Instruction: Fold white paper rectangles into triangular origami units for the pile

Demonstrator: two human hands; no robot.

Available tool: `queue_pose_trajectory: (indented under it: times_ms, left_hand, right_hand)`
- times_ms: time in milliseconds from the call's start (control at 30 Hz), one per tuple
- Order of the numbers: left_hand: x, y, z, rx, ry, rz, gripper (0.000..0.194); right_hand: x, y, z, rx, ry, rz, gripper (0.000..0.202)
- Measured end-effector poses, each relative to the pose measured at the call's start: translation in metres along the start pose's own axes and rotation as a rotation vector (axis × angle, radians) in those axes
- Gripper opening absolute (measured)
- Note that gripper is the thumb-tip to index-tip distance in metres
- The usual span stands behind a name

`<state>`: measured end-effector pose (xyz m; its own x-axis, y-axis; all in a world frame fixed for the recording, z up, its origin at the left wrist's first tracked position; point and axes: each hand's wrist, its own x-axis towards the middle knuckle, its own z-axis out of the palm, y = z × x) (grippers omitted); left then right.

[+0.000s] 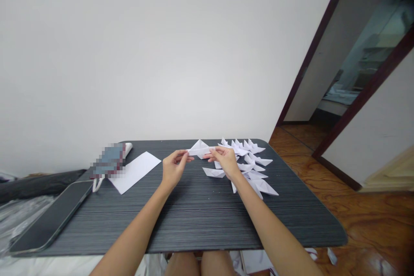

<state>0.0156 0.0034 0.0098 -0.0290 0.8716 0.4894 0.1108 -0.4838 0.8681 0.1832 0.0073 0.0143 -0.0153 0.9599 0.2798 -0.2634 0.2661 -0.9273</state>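
Observation:
Between my two hands, above the dark table, is a white folded paper boat with a pointed peak in its middle. My left hand pinches its left end between thumb and fingers. At the other end, my right hand grips the paper the same way, partly covering it. Just beyond and beside my right hand lie several finished-looking paper boats in a cluster, some hidden behind the hand and forearm. A single boat tip points left below my right hand.
White paper sheets lie on the left of the black wood-grain table, partly under a blurred-out object with a white loop. A dark phone-like slab rests at the left edge. A wall stands behind; a doorway is at right.

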Motion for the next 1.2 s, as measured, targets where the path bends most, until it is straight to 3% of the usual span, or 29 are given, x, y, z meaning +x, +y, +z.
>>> queue_pose_trajectory:
  times_ms: [233,333,533,800,1000,1200]
  left_hand:
    - [0.004,-0.001,0.001,-0.149,0.099,-0.134,0.038]
    - [0.005,-0.002,0.001,-0.193,0.132,-0.169,0.030]
    - [0.003,-0.001,0.000,-0.202,0.068,-0.076,0.022]
    - [0.001,0.001,-0.005,-0.041,-0.033,0.042,0.023]
    - [0.008,0.000,-0.013,0.193,-0.055,0.176,0.015]
    - [0.009,0.001,-0.016,0.296,-0.066,0.229,0.017]
  right_hand:
    - [-0.004,-0.002,0.009,-0.005,0.041,-0.070,0.025]
    - [-0.005,-0.003,0.010,-0.010,0.043,-0.106,0.021]
    - [-0.006,-0.007,0.007,0.037,0.076,-0.076,0.023]
    - [-0.001,-0.004,-0.004,0.101,0.064,-0.016,0.023]
    - [-0.002,-0.008,-0.010,-0.123,-0.065,-0.020,0.022]
    - [-0.004,-0.002,-0.009,-0.376,-0.021,-0.185,0.012]
